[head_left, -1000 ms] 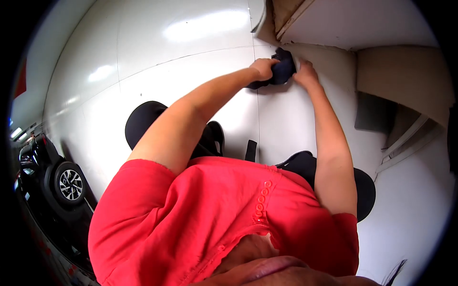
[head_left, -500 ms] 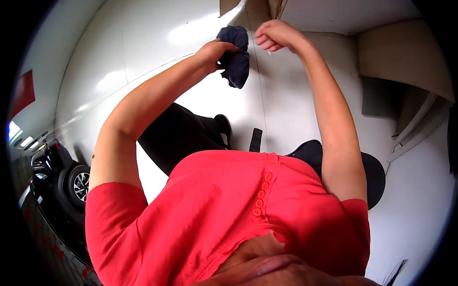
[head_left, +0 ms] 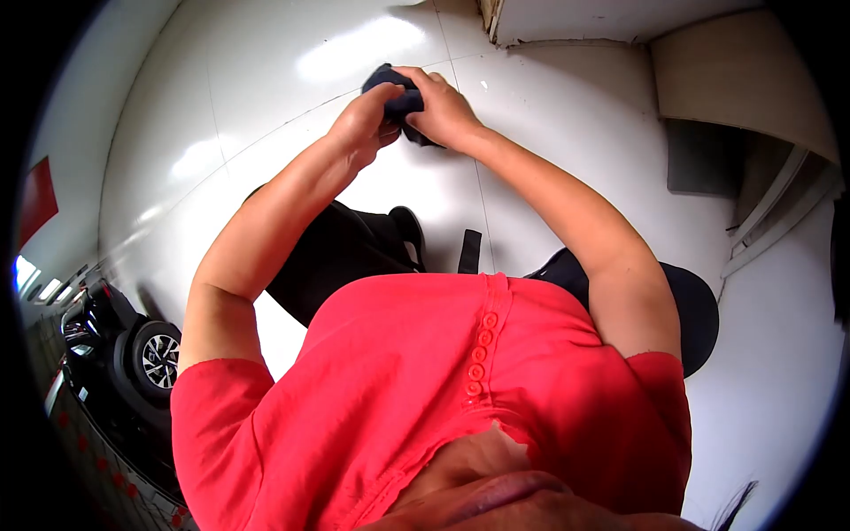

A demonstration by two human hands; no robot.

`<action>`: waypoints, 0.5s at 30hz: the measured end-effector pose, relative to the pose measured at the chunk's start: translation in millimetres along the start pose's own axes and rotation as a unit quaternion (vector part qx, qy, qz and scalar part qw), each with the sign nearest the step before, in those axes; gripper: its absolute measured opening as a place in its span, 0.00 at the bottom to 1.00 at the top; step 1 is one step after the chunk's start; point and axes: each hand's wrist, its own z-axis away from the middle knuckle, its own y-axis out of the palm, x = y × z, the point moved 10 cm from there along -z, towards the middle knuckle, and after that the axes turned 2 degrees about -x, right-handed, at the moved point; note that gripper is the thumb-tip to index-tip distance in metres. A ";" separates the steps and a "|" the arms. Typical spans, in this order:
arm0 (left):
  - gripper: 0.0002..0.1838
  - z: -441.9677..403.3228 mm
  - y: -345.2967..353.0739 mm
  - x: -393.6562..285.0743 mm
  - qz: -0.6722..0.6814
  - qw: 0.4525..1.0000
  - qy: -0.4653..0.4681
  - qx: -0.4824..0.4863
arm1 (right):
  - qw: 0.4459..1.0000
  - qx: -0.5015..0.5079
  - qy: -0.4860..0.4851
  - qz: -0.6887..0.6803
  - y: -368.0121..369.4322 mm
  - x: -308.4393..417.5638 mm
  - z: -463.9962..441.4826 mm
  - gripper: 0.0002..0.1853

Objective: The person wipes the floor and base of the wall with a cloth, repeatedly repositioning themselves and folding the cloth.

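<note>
A crumpled dark blue cloth [head_left: 379,80] is held out in front of my body, above the pale floor. My left hand [head_left: 359,117] is closed on its near left side, the thumb lying over the fabric. From the right, my right hand [head_left: 445,111] also grips the bunched cloth, with fingers over the top and thumb underneath. Parts of the cloth are hidden behind both hands, and a darker end hangs below between them.
Glossy white tiles [head_left: 266,80] cover the floor, with a small white speck [head_left: 484,86] on them. A beige panelled piece of furniture [head_left: 744,75] stands at the right. Near my black-clothed leg [head_left: 328,252] is a dark strip [head_left: 470,252]. A black car wheel [head_left: 159,358] appears at the left.
My right hand has come left from apart and now grips the cloth with my left hand. The cloth is more bunched and sits slightly further left in view.
</note>
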 end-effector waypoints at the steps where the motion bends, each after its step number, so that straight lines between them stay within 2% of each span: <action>1: 0.25 3.3 5.6 -5.2 0.000 1.000 0.019 0.018 | 0.999 -0.016 -0.017 0.046 -4.6 -3.3 0.6 0.39; 2: 0.25 7.4 9.4 -7.4 0.002 1.000 0.017 0.019 | 0.995 -0.032 -0.033 0.091 -6.3 -7.5 2.1 0.39; 3: 0.27 13.5 11.2 -24.0 -0.007 0.997 0.077 0.005 | 0.986 -0.065 -0.068 0.134 -5.6 -13.4 3.3 0.38; 4: 0.29 23.3 13.1 -42.7 -0.016 0.990 0.137 -0.010 | 0.976 -0.056 -0.084 0.194 1.8 -21.8 6.3 0.38; 7: 0.30 47.9 21.2 -84.1 0.063 0.973 0.219 0.038 | 0.968 0.005 -0.080 0.239 35.7 -63.2 12.2 0.39; 9: 0.31 61.0 20.2 -102.4 0.079 0.962 0.254 0.060 | 0.928 0.042 -0.113 0.351 55.7 -72.0 27.4 0.41; 10: 0.31 66.8 17.9 -108.8 0.073 0.957 0.275 0.064 | 0.917 0.097 -0.110 0.372 65.4 -76.9 31.8 0.45; 12: 0.30 67.6 15.7 -111.8 0.061 0.954 0.284 0.076 | 0.906 0.099 -0.142 0.387 77.5 -81.0 39.4 0.43; 13: 0.30 64.4 15.3 -108.3 0.074 0.958 0.266 0.082 | 0.895 0.070 -0.162 0.409 81.9 -87.5 39.1 0.39; 15: 0.29 64.0 18.8 -104.7 0.096 0.967 0.222 0.085 | 0.884 0.044 -0.185 0.426 85.2 -101.2 32.1 0.36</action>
